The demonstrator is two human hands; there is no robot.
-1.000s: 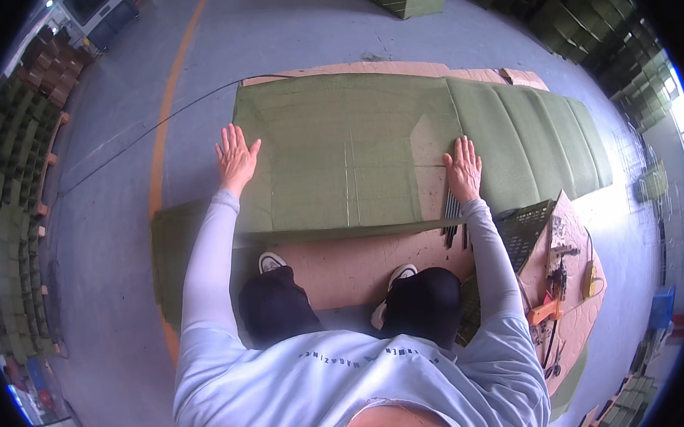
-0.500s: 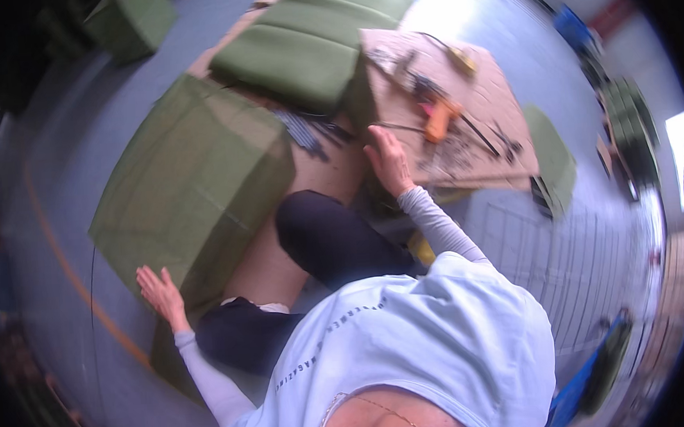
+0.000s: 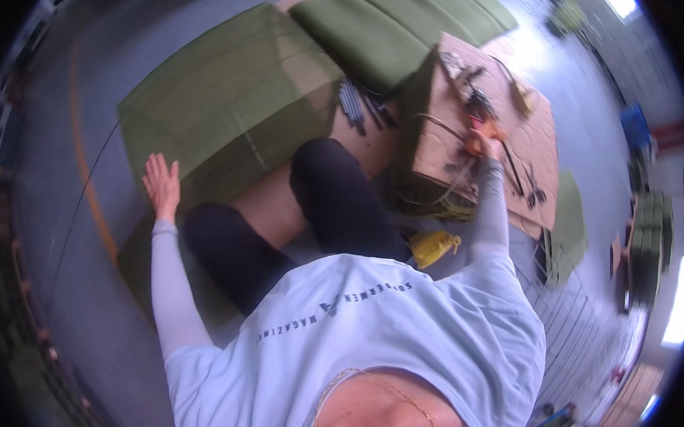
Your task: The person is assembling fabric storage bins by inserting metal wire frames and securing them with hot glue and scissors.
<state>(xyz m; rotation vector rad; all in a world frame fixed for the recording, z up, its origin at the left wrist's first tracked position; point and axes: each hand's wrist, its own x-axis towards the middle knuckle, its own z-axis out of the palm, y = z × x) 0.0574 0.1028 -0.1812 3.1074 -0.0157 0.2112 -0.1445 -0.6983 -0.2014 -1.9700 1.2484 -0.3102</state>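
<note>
My left hand (image 3: pixel 163 187) lies flat with fingers spread at the near left edge of a large green fabric-covered block (image 3: pixel 194 101). On the cardboard-topped stand to my right, my right hand (image 3: pixel 485 144) is closed around the handle of an orange gun-shaped tool (image 3: pixel 496 128). My fingers partly cover the tool, and its dark front end points away from me. Scissors (image 3: pixel 536 194) and a dark rod (image 3: pixel 515 173) lie close by on the cardboard (image 3: pixel 440 149).
Grey strips or tubes (image 3: pixel 350 107) lie between the block and a ribbed green cushion (image 3: pixel 363 40). A yellow bag (image 3: pixel 433 248) hangs below the stand. Green fabric (image 3: pixel 569 231) lies right of the stand. A thin dark cord (image 3: pixel 83 198) crosses the floor at left.
My right hand has moved from the stand's left edge onto the orange tool and closed on it. My left hand stays by the block's near edge. The view has turned.
</note>
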